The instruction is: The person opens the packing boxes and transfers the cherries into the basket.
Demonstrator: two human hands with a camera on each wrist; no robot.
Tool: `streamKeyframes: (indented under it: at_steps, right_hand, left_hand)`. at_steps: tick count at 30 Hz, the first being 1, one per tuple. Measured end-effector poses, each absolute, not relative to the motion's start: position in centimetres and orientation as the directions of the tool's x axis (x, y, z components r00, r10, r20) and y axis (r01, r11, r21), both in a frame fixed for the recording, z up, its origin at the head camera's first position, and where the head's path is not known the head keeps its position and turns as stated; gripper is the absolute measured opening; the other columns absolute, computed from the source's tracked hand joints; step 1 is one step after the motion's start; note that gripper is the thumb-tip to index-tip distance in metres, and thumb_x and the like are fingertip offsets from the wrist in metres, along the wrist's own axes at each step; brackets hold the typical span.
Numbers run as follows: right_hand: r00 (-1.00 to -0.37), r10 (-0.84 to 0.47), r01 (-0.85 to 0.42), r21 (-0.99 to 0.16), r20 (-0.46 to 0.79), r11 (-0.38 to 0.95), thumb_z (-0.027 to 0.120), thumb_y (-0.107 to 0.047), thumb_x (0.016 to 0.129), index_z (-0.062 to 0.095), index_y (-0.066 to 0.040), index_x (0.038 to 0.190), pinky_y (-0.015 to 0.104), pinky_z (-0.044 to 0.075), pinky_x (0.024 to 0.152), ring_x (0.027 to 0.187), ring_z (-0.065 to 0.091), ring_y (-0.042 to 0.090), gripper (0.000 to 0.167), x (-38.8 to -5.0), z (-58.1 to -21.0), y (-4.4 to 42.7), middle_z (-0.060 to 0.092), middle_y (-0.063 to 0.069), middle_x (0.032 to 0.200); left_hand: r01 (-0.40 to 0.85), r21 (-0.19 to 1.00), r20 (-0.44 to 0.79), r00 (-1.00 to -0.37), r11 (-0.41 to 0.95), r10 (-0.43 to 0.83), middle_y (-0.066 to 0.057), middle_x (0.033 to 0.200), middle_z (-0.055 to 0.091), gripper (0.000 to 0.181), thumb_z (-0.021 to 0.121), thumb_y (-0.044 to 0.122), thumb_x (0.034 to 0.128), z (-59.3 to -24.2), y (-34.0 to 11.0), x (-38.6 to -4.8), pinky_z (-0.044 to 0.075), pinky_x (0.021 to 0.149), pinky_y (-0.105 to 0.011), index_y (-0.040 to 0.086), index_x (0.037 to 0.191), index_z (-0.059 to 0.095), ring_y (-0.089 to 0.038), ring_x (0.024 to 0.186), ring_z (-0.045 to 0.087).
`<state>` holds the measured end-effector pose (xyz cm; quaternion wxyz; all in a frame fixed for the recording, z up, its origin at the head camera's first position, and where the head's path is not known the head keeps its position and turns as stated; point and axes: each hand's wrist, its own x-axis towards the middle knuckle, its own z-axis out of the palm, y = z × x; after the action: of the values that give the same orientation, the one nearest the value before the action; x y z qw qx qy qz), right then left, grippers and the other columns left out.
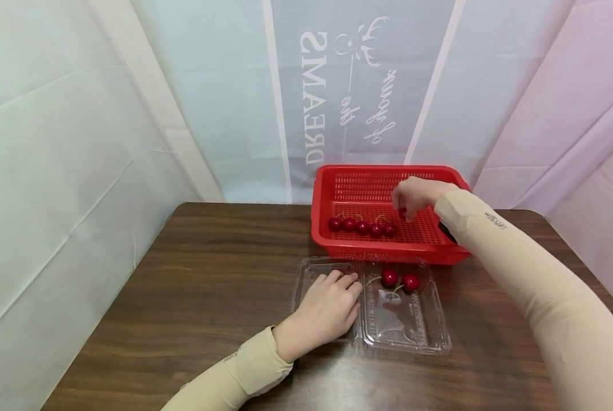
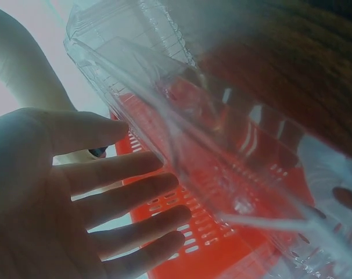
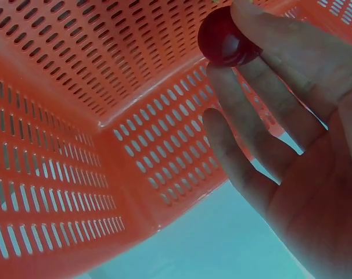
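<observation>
My right hand (image 1: 418,194) reaches into the red plastic basket (image 1: 319,214). Between thumb and fingers it pinches a dark red cherry (image 3: 225,38), seen large in the right wrist view and partly hidden in the head view. Several cherries (image 1: 362,228) with stems lie in a row on the basket floor, left of that hand. In front of the basket lies an opened clear plastic clamshell box (image 1: 406,337). My left hand (image 1: 329,305) rests over its left half, fingers extended and holding nothing. Two cherries (image 1: 411,282) with stems sit in the far part of the right half.
The dark wooden table (image 1: 198,285) extends left and right of the box. A hanging printed cloth (image 1: 234,114) stands right behind the basket, and pale cloth (image 1: 55,171) closes off the sides.
</observation>
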<state>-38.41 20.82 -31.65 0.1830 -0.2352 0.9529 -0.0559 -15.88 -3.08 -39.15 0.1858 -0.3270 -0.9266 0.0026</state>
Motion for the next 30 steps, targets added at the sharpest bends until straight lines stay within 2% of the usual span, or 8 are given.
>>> streamKeyframes:
  at_steps: [5,14,19,30]
  right_hand:
    - [-0.825,-0.437,-0.372,-0.238,-0.358,0.897,0.082,-0.008,0.069,0.069,-0.007,0.102,0.047,0.053,0.084,0.088,0.060,0.025,0.035,-38.9,-32.1,21.2,0.067,0.010,0.101]
    - [-0.811,-0.441,-0.398,-0.191,-0.384,0.897,0.080,-0.004,0.071,0.067,-0.005,0.096,0.040,0.054,0.077,0.087,0.057,0.024,0.028,-39.5,-32.9,21.3,0.065,0.010,0.095]
    - [-0.800,-0.451,-0.420,-0.168,-0.396,0.892,0.079,-0.004,0.071,0.067,-0.006,0.094,0.042,0.053,0.079,0.089,0.058,0.024,0.026,-39.5,-33.1,21.3,0.066,0.009,0.096]
    - [-0.807,-0.425,-0.375,-0.201,-0.410,0.905,0.082,-0.007,0.069,0.068,-0.009,0.094,0.044,0.053,0.082,0.092,0.056,0.026,0.029,-39.5,-33.6,21.4,0.065,0.011,0.102]
  left_hand:
    - [0.612,-0.123,0.351,-0.709,0.781,0.611,0.001,0.116,0.066,0.021,0.063,0.030,0.0856,-39.1,-3.1,-15.9,0.047,0.072,-0.030,0.017,0.101,0.068,-0.017,0.095,0.058]
    - [0.611,-0.124,0.349,-0.711,0.782,0.610,0.001,0.117,0.066,0.022,0.062,0.031,0.0857,-39.0,-3.1,-15.9,0.047,0.074,-0.031,0.017,0.102,0.068,-0.018,0.096,0.058]
    - [0.606,-0.127,0.336,-0.718,0.785,0.609,0.001,0.117,0.066,0.022,0.061,0.031,0.0863,-39.0,-3.1,-15.8,0.047,0.074,-0.031,0.017,0.102,0.067,-0.017,0.097,0.058]
    - [0.609,-0.135,0.353,-0.707,0.782,0.612,0.001,0.116,0.066,0.021,0.062,0.031,0.0860,-39.0,-3.2,-15.9,0.047,0.073,-0.030,0.018,0.102,0.067,-0.017,0.095,0.058]
